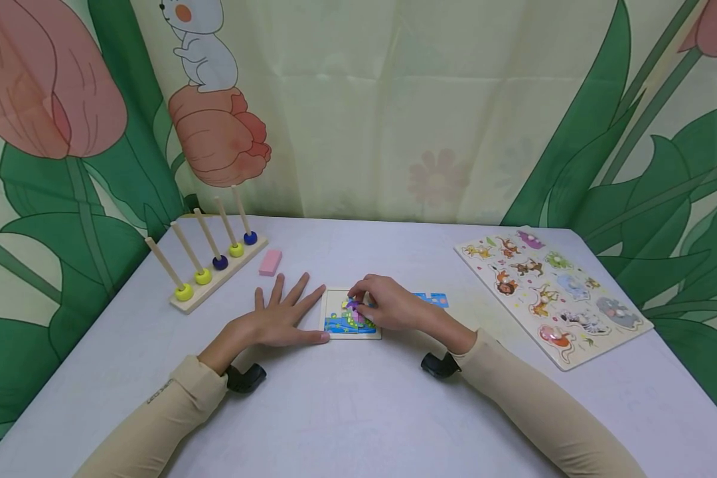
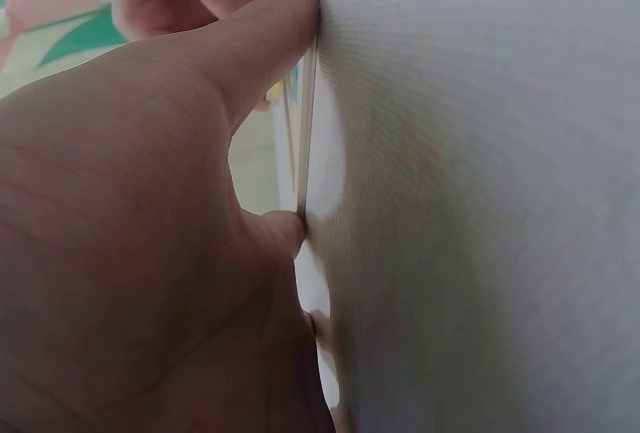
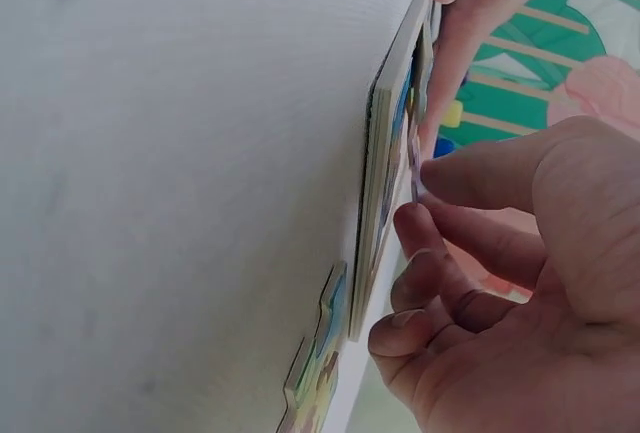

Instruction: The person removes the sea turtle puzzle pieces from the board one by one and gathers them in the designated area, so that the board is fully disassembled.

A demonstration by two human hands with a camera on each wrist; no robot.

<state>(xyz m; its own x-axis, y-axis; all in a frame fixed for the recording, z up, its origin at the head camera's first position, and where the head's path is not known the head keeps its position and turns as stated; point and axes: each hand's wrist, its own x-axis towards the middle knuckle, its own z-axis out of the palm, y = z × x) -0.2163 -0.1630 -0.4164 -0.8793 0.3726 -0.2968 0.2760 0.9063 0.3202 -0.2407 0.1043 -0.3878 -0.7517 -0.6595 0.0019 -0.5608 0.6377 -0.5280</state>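
I have the left hand (image 1: 277, 321) spread wide, touching the puzzle board (image 1: 354, 336), while the right hand (image 1: 390, 304) pinches a piece (image 3: 415, 171) over it.

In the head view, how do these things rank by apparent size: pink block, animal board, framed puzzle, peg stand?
From largest to smallest:
1. Animal board
2. Peg stand, by its outline
3. Framed puzzle, partly hidden
4. Pink block

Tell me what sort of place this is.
Probably a children's play area: a tulip-print curtain behind, an animal puzzle board and a beaded peg stand on the table.
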